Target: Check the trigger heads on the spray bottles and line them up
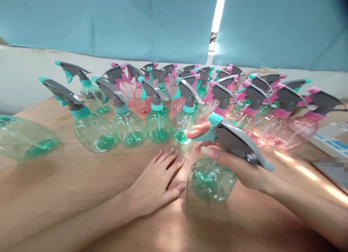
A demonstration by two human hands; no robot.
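Note:
My right hand (pixel 231 161) is wrapped round the neck of a green spray bottle (pixel 212 179), just under its grey and teal trigger head. The bottle is tilted, with its base toward the left and its nozzle pointing left. Whether its base touches the table cannot be made out. Flat on the wooden table (pixel 108 223) lies my left hand (pixel 157 179), fingers spread and holding nothing. Beyond its fingertips stand a green spray bottle (pixel 158 125) and another green spray bottle (pixel 184 123), both upright.
Several pink spray bottles (pixel 281 118) and green ones stand in rows behind my hands. A green bottle (pixel 29 139) is at the far left. On the right lie a phone (pixel 331 176) and a white and blue box (pixel 326 141). A blue curtain (pixel 108 24) hangs behind.

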